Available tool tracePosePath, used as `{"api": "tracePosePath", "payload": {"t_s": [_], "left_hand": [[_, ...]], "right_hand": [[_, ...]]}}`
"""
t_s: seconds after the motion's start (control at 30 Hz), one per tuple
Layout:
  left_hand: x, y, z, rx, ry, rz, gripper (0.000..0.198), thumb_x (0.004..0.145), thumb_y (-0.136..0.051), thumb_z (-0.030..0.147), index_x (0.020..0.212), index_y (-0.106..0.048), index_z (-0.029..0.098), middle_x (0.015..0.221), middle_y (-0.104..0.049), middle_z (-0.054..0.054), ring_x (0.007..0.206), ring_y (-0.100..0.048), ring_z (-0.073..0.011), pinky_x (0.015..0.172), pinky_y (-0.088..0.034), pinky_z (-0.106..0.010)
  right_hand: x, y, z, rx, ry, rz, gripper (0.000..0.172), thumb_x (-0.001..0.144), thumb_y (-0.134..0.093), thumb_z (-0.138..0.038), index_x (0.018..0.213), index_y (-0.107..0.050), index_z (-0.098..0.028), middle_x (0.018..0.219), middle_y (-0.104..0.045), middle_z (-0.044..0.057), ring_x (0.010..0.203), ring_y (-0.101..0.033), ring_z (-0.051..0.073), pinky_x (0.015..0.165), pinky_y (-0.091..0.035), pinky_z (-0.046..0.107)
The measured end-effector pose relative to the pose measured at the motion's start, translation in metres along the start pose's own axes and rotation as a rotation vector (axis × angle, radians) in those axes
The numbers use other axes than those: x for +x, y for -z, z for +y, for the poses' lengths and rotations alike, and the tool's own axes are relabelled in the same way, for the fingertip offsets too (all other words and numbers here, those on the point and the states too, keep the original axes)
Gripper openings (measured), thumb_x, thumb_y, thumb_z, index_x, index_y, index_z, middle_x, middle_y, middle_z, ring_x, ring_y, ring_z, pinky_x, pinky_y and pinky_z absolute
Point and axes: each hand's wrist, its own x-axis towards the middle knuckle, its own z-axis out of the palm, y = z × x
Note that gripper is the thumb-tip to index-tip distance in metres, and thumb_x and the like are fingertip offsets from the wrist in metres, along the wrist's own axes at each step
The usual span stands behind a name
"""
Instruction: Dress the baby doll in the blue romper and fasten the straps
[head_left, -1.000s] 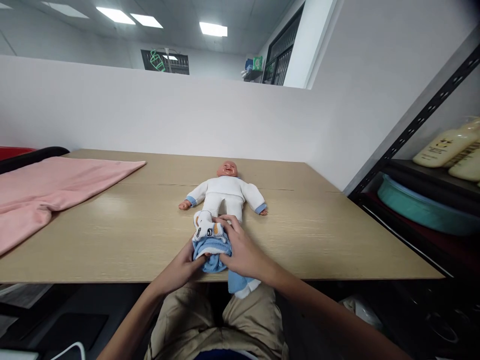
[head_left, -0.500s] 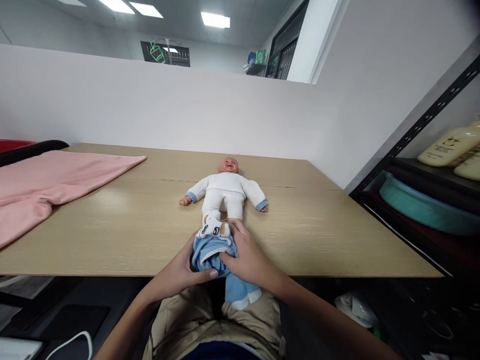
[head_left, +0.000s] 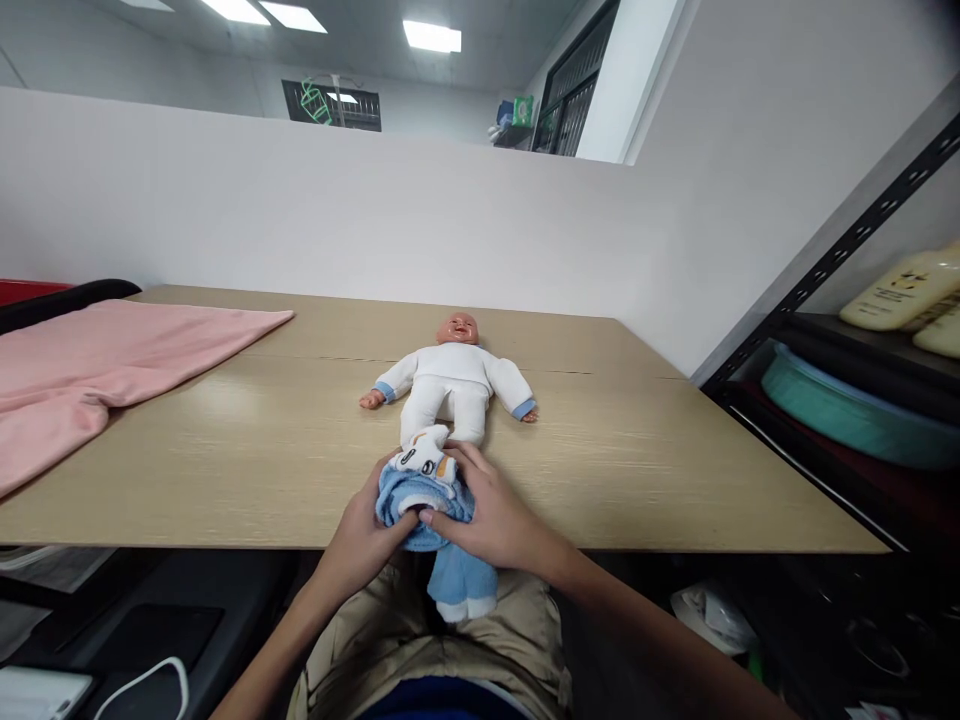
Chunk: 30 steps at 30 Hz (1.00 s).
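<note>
A small blue-and-white fleece garment (head_left: 431, 490) with an embroidered animal face is bunched between my two hands at the table's front edge. My left hand (head_left: 367, 530) grips its left side, thumb pressed at the white-trimmed opening. On the other side my right hand (head_left: 491, 510) holds it, its thumb reaching to the same opening beside the left thumb. One blue tube with a white cuff dangles below over my lap. Just beyond lies a baby doll (head_left: 452, 380) on its back, in white with blue cuffs, head away from me; its feet are hidden behind the garment.
The wooden table (head_left: 622, 450) meets a white partition (head_left: 375, 220) at the back. A pink cloth (head_left: 135, 350) covers its left part. On the right, a black shelf holds a teal basin (head_left: 855, 410) and cream-coloured bottles (head_left: 896, 290).
My left thumb has moved in to the garment's opening, near the right thumb. The hanging blue tube has swung a little left. The doll stays in place.
</note>
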Motion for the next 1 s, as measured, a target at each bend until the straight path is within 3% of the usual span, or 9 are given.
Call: {"api": "tracePosePath", "payload": {"t_s": [0.13,0.27,0.4,0.5,0.57,0.63,0.7,0.8,1.0], "left_hand": [[-0.002,0.003,0.001,0.087,0.025,-0.032,0.076,0.094,-0.071,0.047,0.161,-0.043,0.023,0.158,-0.062,-0.013,0.146,-0.058,-0.0366,0.118,-0.047,-0.046],[-0.007,0.007,0.005,0.193,0.029,-0.027,0.060,0.098,-0.066,0.049,0.150,-0.052,0.022,0.144,-0.070,-0.014,0.130,-0.067,-0.0373,0.108,-0.051,-0.048],[-0.017,0.005,0.008,0.163,0.038,0.035,0.052,0.100,-0.064,0.050,0.141,-0.051,0.021,0.137,-0.068,-0.014,0.124,-0.067,-0.0344,0.105,-0.052,-0.046],[-0.028,0.004,0.014,0.063,0.020,0.069,0.048,0.101,-0.064,0.050,0.137,-0.049,0.023,0.138,-0.064,-0.013,0.128,-0.062,-0.0316,0.107,-0.050,-0.042],[-0.034,0.008,0.022,-0.040,0.012,0.022,0.043,0.100,-0.066,0.049,0.131,-0.050,0.025,0.132,-0.063,-0.009,0.126,-0.060,-0.0282,0.105,-0.050,-0.036],[-0.038,0.015,0.033,-0.143,0.050,-0.063,0.040,0.098,-0.070,0.051,0.123,-0.053,0.026,0.117,-0.063,-0.004,0.110,-0.062,-0.0236,0.094,-0.051,-0.030],[-0.039,0.024,0.045,-0.223,0.098,-0.164,0.042,0.093,-0.076,0.054,0.116,-0.055,0.025,0.101,-0.061,-0.001,0.093,-0.059,-0.0199,0.081,-0.051,-0.027],[-0.037,0.032,0.057,-0.289,0.116,-0.265,0.044,0.087,-0.081,0.052,0.112,-0.058,0.024,0.096,-0.060,0.001,0.085,-0.057,-0.0182,0.074,-0.050,-0.026],[-0.027,0.024,0.060,0.110,0.010,-0.041,0.031,0.081,-0.076,0.032,0.107,-0.060,0.024,0.097,-0.069,-0.001,0.082,-0.062,-0.0212,0.073,-0.048,-0.029]], "right_hand": [[-0.002,0.002,0.004,0.009,-0.022,-0.016,0.073,0.089,-0.085,-0.042,0.154,-0.056,-0.029,0.161,-0.049,0.011,0.150,-0.052,0.029,0.128,-0.043,0.048],[-0.001,0.004,0.012,0.002,-0.016,-0.014,0.071,0.088,-0.087,-0.053,0.149,-0.063,-0.028,0.162,-0.047,0.012,0.152,-0.050,0.030,0.130,-0.040,0.048],[-0.003,0.006,0.013,0.016,-0.004,0.035,0.054,0.089,-0.085,-0.054,0.134,-0.073,-0.026,0.149,-0.057,0.011,0.141,-0.058,0.028,0.124,-0.047,0.046],[-0.008,0.006,0.009,0.048,-0.033,0.049,0.056,0.085,-0.089,-0.052,0.131,-0.073,-0.025,0.136,-0.068,0.010,0.129,-0.066,0.030,0.116,-0.053,0.047],[-0.012,0.008,0.006,0.196,-0.078,-0.027,0.066,0.082,-0.092,-0.050,0.140,-0.068,-0.026,0.135,-0.074,0.010,0.126,-0.069,0.031,0.114,-0.055,0.049],[-0.014,0.010,0.004,0.399,-0.126,-0.167,0.075,0.080,-0.094,-0.048,0.146,-0.063,-0.028,0.136,-0.076,0.008,0.128,-0.070,0.031,0.115,-0.056,0.048],[-0.014,0.015,0.003,0.525,-0.147,-0.295,0.075,0.080,-0.093,-0.050,0.145,-0.065,-0.027,0.137,-0.076,0.007,0.132,-0.069,0.029,0.118,-0.053,0.047],[-0.012,0.024,0.000,0.575,-0.103,-0.376,0.067,0.082,-0.090,-0.055,0.138,-0.070,-0.025,0.140,-0.075,0.005,0.135,-0.067,0.028,0.123,-0.048,0.046],[-0.015,0.031,-0.021,0.515,-0.104,-0.347,0.074,0.093,-0.083,-0.047,0.157,-0.052,-0.029,0.148,-0.071,0.006,0.139,-0.065,0.026,0.123,-0.048,0.046]]}}
